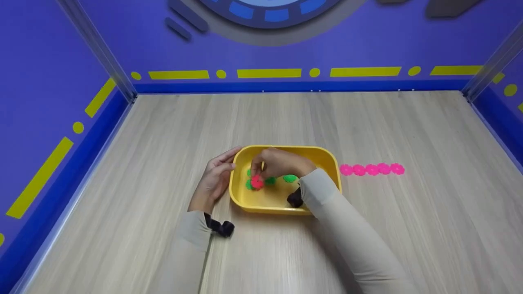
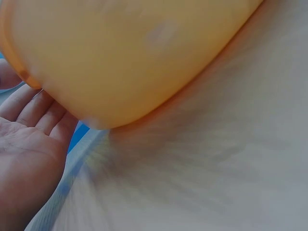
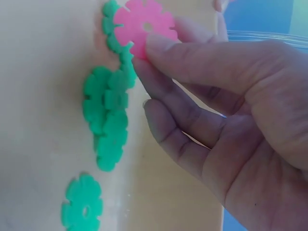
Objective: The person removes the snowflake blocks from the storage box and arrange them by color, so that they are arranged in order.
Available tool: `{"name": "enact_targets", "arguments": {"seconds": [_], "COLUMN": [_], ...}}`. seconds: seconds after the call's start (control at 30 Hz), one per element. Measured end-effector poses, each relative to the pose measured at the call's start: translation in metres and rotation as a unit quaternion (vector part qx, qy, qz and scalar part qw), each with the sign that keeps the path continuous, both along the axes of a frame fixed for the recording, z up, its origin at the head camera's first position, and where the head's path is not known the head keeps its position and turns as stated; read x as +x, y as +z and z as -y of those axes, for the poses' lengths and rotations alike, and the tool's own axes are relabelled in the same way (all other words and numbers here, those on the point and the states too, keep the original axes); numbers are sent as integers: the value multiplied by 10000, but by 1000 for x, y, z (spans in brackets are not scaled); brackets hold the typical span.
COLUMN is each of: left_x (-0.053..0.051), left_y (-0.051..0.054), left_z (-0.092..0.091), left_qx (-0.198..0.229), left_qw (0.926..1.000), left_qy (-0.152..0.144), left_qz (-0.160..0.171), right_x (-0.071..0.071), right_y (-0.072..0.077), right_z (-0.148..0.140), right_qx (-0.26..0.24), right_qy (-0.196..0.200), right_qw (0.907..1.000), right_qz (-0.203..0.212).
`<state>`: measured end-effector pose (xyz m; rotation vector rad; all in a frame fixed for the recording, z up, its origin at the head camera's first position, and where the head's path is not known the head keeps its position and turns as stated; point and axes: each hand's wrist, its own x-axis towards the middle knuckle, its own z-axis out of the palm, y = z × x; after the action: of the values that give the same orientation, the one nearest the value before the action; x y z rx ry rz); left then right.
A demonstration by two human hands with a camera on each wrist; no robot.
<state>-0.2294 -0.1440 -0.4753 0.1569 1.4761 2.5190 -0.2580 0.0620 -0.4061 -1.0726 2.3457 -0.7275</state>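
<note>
My right hand point(image 1: 276, 160) reaches into a yellow plastic tub point(image 1: 278, 209) and pinches a pink flower-shaped notched disc point(image 3: 139, 26) between thumb and fingers. Several green notched discs point(image 3: 110, 139) lie on the tub's floor, some overlapping below the pink one. At the tub's left end, my left hand point(image 1: 213, 177) holds the rim, its thumb at the edge and its fingers along the outer wall. The left wrist view has the fingers point(image 2: 36, 110) against the tub's outside, with part of the hand cut off by the frame.
Right of the tub, several pink notched discs point(image 1: 371, 170) lie side by side in a row on the wood-grain table point(image 1: 184, 130). Blue panels point(image 1: 265, 57) with yellow marks border the table at the back and sides. A black wrist camera point(image 1: 222, 228) sits on the left wrist.
</note>
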Motion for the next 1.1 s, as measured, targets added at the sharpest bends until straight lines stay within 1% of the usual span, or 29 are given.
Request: {"name": "enact_targets", "arguments": {"seconds": [0.27,0.47,0.67,0.9,1.1], "left_x": [0,0,0,1,0], "left_y": [-1,-1,-1,0,-1], "left_z": [0,-1,-1,-1,0], "left_qx": [-8,-23,-10,-43,9], "left_qw": [10000,9999,9999,9999,9999], "left_qy": [94,148,166,129,138], "left_qz": [-25,-52,-20,-33,-6], "right_x": [1,1,1,1,3], "right_y": [9,14,18,23,25], "right_z": [-9,-16,-23,-33,-42], "right_qx": [-96,-176,-56,-256,-319], "right_qy": [-144,-127,-249,-207,-270], "right_qw": [9998,9997,9996,9991,9985], "right_qz": [85,74,-114,-254,-353]}}
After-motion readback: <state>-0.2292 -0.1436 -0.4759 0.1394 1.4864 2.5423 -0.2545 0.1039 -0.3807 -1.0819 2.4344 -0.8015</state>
